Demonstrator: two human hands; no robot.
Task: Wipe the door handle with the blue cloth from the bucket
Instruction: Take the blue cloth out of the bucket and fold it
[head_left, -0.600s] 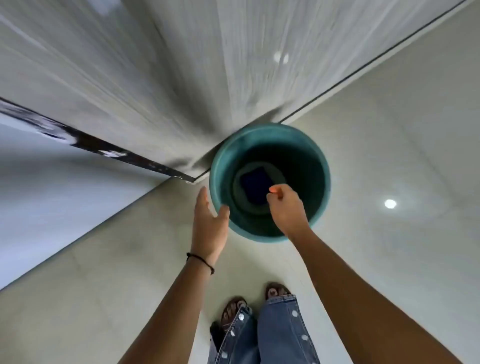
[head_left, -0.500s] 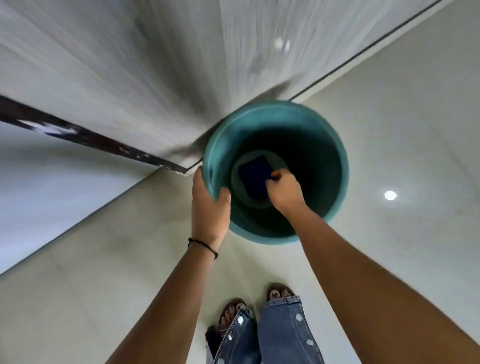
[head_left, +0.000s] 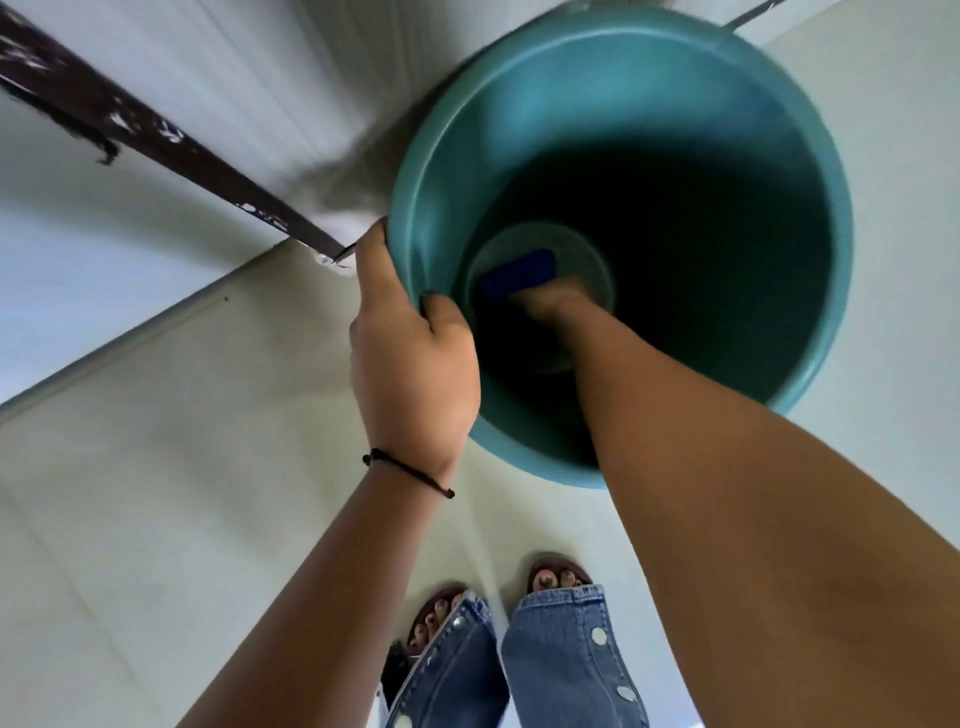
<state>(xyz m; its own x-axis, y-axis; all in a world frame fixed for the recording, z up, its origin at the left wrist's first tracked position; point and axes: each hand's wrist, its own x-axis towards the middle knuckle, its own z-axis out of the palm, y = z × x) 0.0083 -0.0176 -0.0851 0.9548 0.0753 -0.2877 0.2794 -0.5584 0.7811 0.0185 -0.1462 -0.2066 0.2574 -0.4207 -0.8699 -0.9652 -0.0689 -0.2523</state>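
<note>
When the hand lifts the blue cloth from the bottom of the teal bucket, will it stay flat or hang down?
The blue cloth will probably droop, since it lies flat like thin fabric. It looks light for its size. The right hand reaches it; whether it grips yet is unclear. The left hand holding the rim should keep the teal plastic bucket from tipping.

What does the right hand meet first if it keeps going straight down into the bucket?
The blue cloth at the bottom of the teal bucket. The right hand already reaches its near edge; whether the fingers touch it is hard to tell in the dark interior.
</note>
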